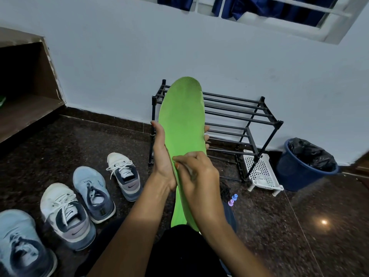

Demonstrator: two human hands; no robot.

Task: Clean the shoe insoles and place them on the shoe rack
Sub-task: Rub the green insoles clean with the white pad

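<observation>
Lap (pixel 179 252) in dark cloth sits right under the camera, with both forearms reaching up out of it. The left hand (pixel 162 154) is clamped round the green insole (pixel 182 116) at about mid-length, thumb on the near-left edge and fingertips peeking out on the right side. The right hand (pixel 199 172) is curled just below that, pinching a small grey thing (pixel 189 171) against the insole's face. It's too blurry to say if that's a cloth or a brush.

The insole stands nearly on end: heel down by the lap, toe up and away. That long axis points straight at the black rack (pixel 239 114) by the wall, which sits right behind the toe. So I'd guess we're mid-scrub, and once that's done it's a forward reach along that line, with the left hand already carrying the weight.

Four sneakers (pixel 123 174) sit off to the left on the floor, well apart from all this.
</observation>
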